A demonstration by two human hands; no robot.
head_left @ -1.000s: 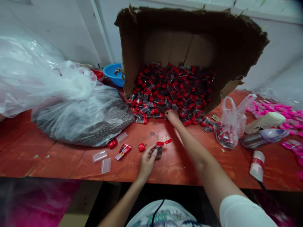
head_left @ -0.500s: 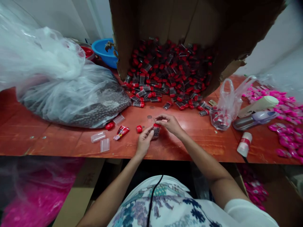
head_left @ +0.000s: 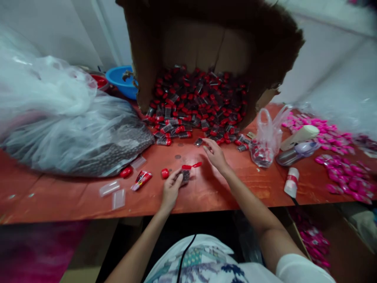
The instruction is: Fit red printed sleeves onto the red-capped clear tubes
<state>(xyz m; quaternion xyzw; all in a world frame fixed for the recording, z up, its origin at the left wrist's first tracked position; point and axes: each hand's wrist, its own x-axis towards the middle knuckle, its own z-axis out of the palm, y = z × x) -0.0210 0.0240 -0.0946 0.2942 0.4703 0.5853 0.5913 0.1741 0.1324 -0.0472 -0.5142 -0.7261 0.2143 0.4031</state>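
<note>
My left hand is closed around a small clear container of dark beads, held just above the table in the head view. Its red flip lid stands open toward the right. My right hand is stretched out over the table with fingers apart and nothing visible in them. Its fingertips are close to another small filled container lying in front of the pile; whether they touch it I cannot tell. A loose red cap sits to the left of the held container.
A torn cardboard box holds many red-capped containers, spilling forward. Left stands a large plastic bag of dark beads. Clear empty cases and a red packet lie nearby. Right are a knotted bag, bottles and pink pieces.
My right hand has left the container in my left hand and moved up and away, its fingers spreading. The red lid now shows swung open. The whole view has shifted slightly.
</note>
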